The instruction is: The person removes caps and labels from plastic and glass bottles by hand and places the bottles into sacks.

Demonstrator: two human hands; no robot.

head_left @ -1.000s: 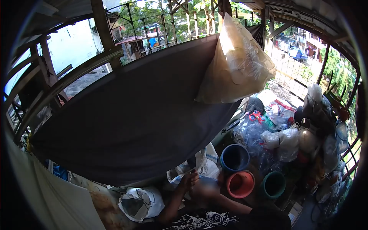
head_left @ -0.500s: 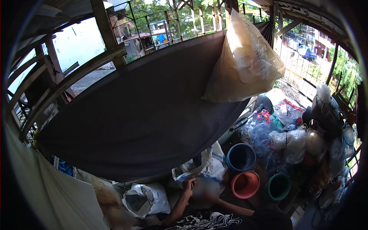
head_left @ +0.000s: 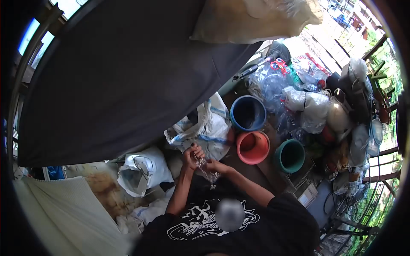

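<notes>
My left hand is closed at the top end of a clear, crumpled plastic bottle, just in front of my chest. On the bottle's right side, my right hand grips it with bent fingers. The bottle's narrow end points down toward my black shirt, and part of it is hidden by my fingers. Right beyond my hands stands a white woven sack with blue stripes, its mouth loosely folded. Another white sack, open at the top, sits to the left.
Three buckets stand to the right: blue, red and green. Behind them lies a heap of clear plastic and filled bags. A dark cloth hangs across the left, with a large full bag above.
The view has tilted downward, so my hands and shirt show more fully. My hands are now together at the clear bottle, which was not plainly visible before.
</notes>
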